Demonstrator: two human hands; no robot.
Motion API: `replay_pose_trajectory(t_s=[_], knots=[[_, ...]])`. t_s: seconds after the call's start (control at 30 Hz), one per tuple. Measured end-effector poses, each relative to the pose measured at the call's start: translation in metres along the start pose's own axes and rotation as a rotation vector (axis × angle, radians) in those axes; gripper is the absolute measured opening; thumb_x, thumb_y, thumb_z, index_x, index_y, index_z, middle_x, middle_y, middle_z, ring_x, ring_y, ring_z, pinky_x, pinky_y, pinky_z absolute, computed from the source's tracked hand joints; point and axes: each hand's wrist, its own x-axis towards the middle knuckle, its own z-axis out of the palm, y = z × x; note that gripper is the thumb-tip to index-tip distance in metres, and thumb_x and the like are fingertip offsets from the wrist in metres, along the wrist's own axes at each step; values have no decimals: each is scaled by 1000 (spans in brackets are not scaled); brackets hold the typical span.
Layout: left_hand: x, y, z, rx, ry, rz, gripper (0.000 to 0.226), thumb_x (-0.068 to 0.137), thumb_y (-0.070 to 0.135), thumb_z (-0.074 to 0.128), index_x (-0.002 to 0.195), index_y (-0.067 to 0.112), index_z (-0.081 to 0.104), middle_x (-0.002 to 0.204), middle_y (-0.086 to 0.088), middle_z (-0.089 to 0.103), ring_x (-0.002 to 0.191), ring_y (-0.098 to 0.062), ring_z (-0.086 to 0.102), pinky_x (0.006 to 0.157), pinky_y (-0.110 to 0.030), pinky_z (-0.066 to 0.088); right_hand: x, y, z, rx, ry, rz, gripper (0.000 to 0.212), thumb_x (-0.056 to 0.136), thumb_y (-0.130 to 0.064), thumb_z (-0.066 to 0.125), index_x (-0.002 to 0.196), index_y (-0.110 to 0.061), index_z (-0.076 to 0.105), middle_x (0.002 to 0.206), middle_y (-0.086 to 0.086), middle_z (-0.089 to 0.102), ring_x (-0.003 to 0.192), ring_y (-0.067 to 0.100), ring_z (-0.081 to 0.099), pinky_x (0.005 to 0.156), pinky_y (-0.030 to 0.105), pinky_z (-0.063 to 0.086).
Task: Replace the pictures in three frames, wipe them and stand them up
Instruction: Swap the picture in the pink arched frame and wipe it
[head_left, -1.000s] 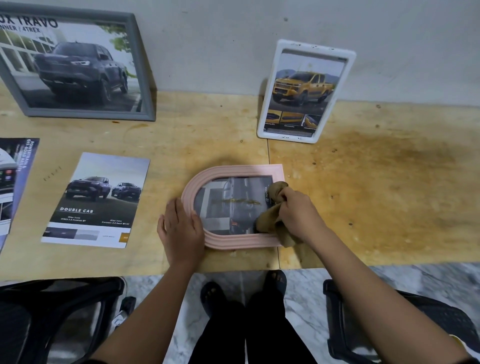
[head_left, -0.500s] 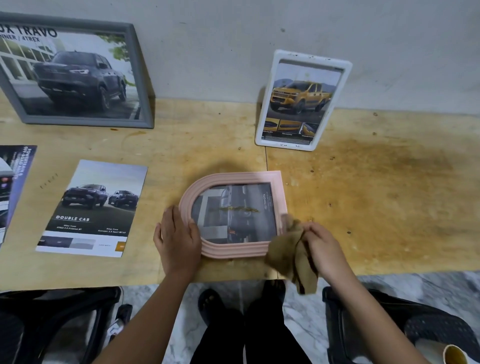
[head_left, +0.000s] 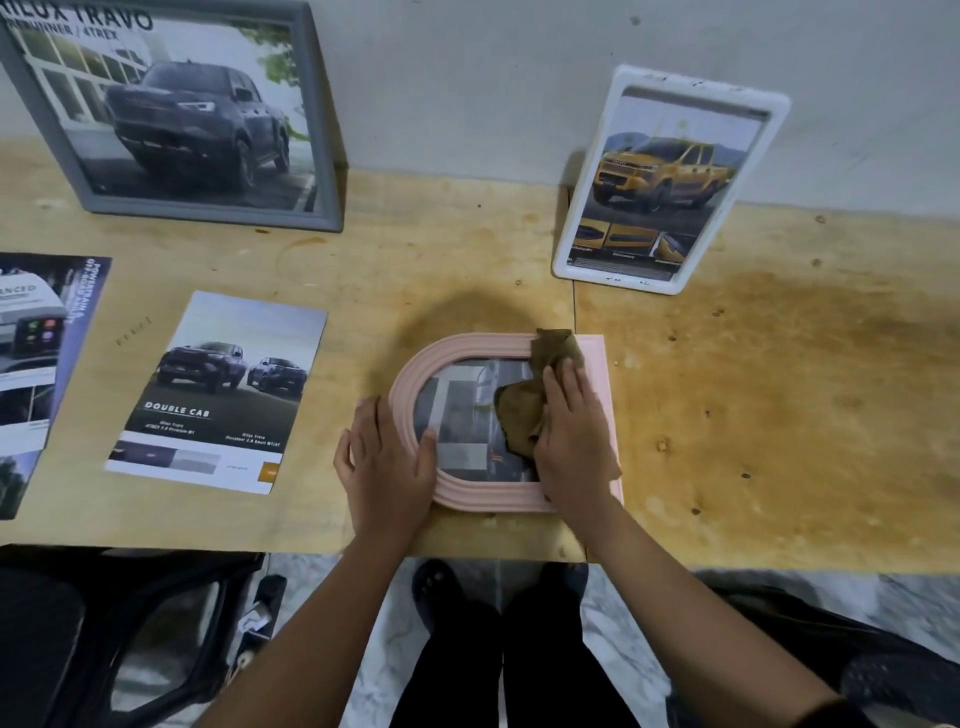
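A person's right hand (head_left: 571, 431), back from the bench (head_left: 779, 415) edge, presses a brown cloth (head_left: 524, 415) flat-palmed onto the glass of the pink arched frame (head_left: 415, 395) lying near the front edge, while the left hand (head_left: 387, 462), unclenched, steadies its curved end, so wiping continues and standing it remains.

Pink frame (head_left: 415, 374), olive-brown cloth (head_left: 524, 410), grey frame (head_left: 322, 156), white frame (head_left: 727, 91).
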Motion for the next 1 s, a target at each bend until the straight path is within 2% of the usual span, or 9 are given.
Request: replay_pose_trajectory(t_s=[0.17, 0.33, 0.5, 0.57, 0.67, 0.77, 0.87, 0.93, 1.0], knots=[[0, 2, -2, -1, 11, 6, 65, 87, 48, 30, 137, 7, 35, 141, -11, 41, 130, -27, 40, 110, -45, 22, -4, -34, 10, 130, -105, -12, 57, 90, -29, 23, 143, -13, 36, 152, 7, 29, 143, 26, 21, 117, 39, 22], [1, 3, -1, 22, 18, 12, 61, 88, 46, 32, 135, 7, 37, 138, -10, 43, 126, -28, 44, 108, -46, 26, -5, -46, 13, 196, -261, -217, 63, 85, -39, 24, 139, -12, 42, 149, 5, 37, 140, 26, 28, 113, 39, 25], [1, 1, 2, 49, 9, 3, 56, 89, 38, 38, 137, 9, 36, 138, -7, 43, 126, -25, 43, 108, -45, 27, 7, -37, 5, 196, -483, -473, 44, 88, -16, 38, 127, -9, 57, 143, 8, 46, 135, 28, 36, 113, 41, 28], [1, 2, 1, 45, -13, -9, 56, 89, 34, 40, 139, 10, 34, 141, -5, 41, 130, -22, 40, 111, -43, 22, 8, -37, -2, 208, -581, -549, 39, 89, -10, 42, 125, -9, 59, 141, 6, 48, 134, 23, 37, 114, 35, 27], [1, 4, -2, 48, -20, -19, 53, 90, 25, 47, 140, 10, 33, 142, -4, 40, 133, -20, 37, 112, -42, 20, 11, -31, -15, 244, -676, -542, 35, 93, -4, 43, 121, -11, 62, 138, 4, 52, 131, 17, 40, 111, 22, 22], [0, 6, -5, 28, -29, -10, 54, 92, 28, 47, 140, 8, 33, 142, -6, 40, 133, -23, 37, 113, -43, 19, 14, -11, -37, 227, -746, -539, 36, 87, -8, 40, 109, -13, 67, 117, 5, 62, 111, 19, 52, 100, 29, 38], [0, 6, -5, 14, -16, -16, 55, 91, 34, 40, 139, 8, 35, 141, -7, 41, 131, -24, 40, 112, -44, 21, 24, 5, -63, 152, -868, -443, 34, 80, 0, 42, 98, -10, 70, 99, 5, 63, 94, 19, 55, 88, 31, 43], [-1, 6, -5, 21, -6, -10, 58, 88, 36, 36, 139, 7, 36, 141, -8, 42, 130, -25, 41, 111, -45, 22, 34, 6, -78, 36, -853, -350, 35, 79, 3, 42, 95, -10, 70, 95, 4, 65, 90, 20, 56, 84, 33, 44], [-1, 6, -5, 22, -3, -11, 59, 88, 37, 36, 138, 6, 36, 141, -8, 42, 130, -26, 41, 111, -45, 22, 39, -6, -83, 5, -605, -355, 34, 82, -6, 40, 100, -12, 69, 101, 4, 66, 92, 19, 54, 82, 32, 42]])
